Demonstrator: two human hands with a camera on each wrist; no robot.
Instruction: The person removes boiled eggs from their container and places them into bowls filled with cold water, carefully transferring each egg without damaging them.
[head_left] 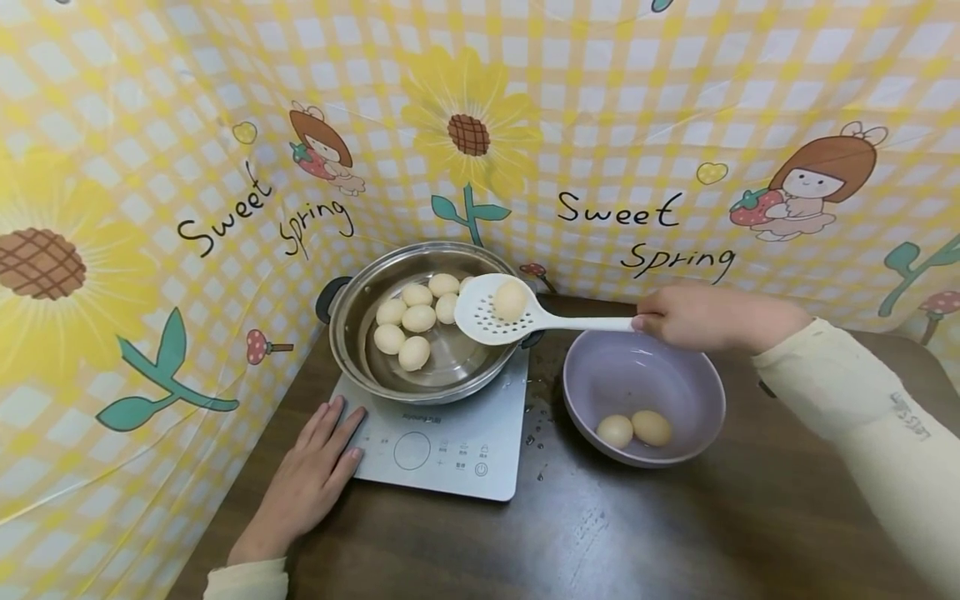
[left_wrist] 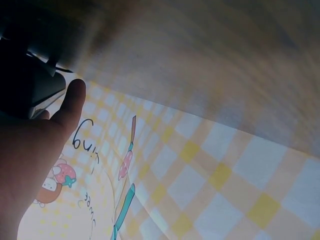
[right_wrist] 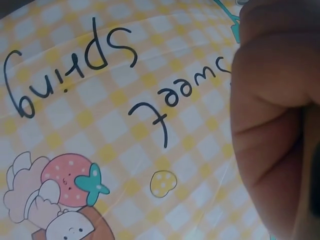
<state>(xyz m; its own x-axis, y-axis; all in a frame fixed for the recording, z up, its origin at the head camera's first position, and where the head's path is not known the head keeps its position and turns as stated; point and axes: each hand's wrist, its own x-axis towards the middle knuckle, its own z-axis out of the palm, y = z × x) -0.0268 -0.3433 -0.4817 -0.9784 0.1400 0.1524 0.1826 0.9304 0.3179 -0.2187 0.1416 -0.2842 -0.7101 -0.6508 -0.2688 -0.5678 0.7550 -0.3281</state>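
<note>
Yellow checked cloth (head_left: pixel 622 100) lettered "Sweet Spring" stands behind my brown table (head_left: pixel 600 542). My right hand (head_left: pixel 697 315) grips the white spoon (head_left: pixel 551 321), long axis running sideways, its head pointing left over the right side of the pot (head_left: pixel 457 358), an egg (head_left: pixel 511 301) on it. My left hand (head_left: pixel 315 467) rests, fingers straight, on the left edge of the cooker (head_left: pixel 495 425), whose small print I can't read.

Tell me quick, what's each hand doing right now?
Left hand: open, resting at the edge of the induction cooktop.
Right hand: closed, holding the white slotted spoon carrying one egg.
</note>
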